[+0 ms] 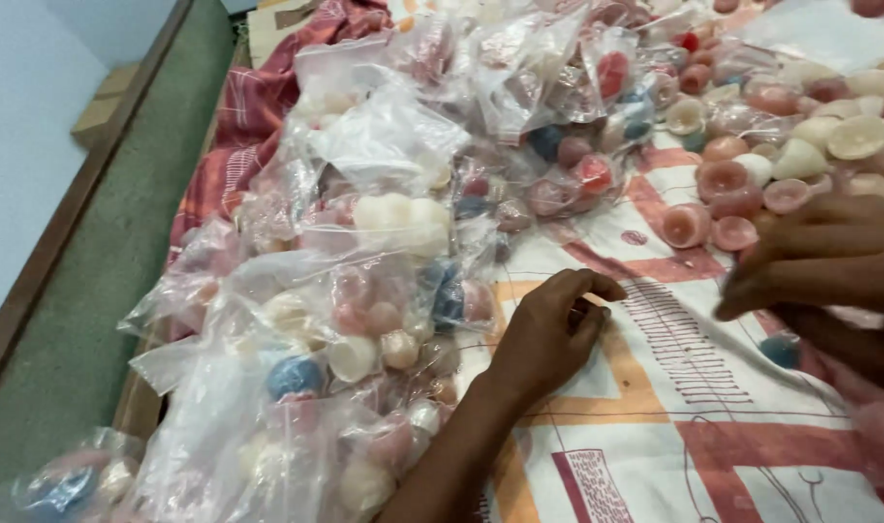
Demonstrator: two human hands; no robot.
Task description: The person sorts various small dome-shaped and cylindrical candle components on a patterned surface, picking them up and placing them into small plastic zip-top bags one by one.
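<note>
The left hand (548, 334) is seen curled loosely on the patterned sheet (655, 407), nothing visibly gripped, beside bagged wax cups (364, 329), while the blurred right hand (820, 261), grip not discernible, hovers by loose pink cups (713, 208) that could be scattered.

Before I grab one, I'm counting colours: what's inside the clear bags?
Small round pieces, pink, white and blue, fill the clear bags; pieces deeper in the pile are covered.

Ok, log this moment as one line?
left hand: curled on patterned cloth | right hand: blurred, by loose cup-shaped pieces | bagged pieces left
</note>
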